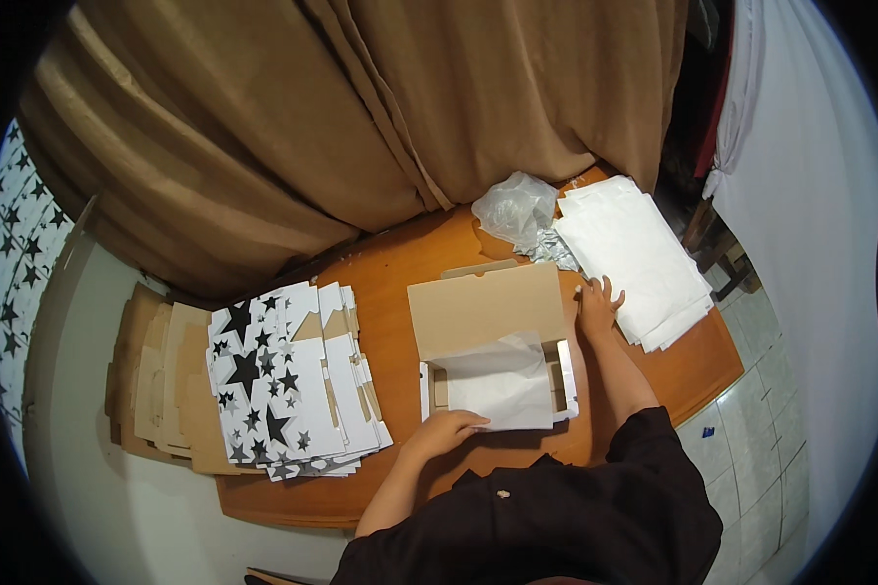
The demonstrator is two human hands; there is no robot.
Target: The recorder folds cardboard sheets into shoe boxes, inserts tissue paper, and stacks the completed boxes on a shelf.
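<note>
In front of me a cardboard box (488,310) stands with its brown lid raised at the back. A thin white sheet of paper (502,380) lies in it, with its front part hanging over the near wall. My left hand (446,432) is closed at the near edge, its fingertips on the sheet there. My right hand (600,307) is open, fingers spread, just right of the lid, by the left edge of a stack of white paper sheets (639,258). Nothing shows in its grasp.
On the left lies a pile of flat white box blanks with black stars (263,380), beside flat brown cardboard pieces (171,370). A crumpled clear plastic bag (517,210) and silvery crinkled wrapping (553,251) lie at the back. A brown curtain (361,117) hangs behind the table (385,292).
</note>
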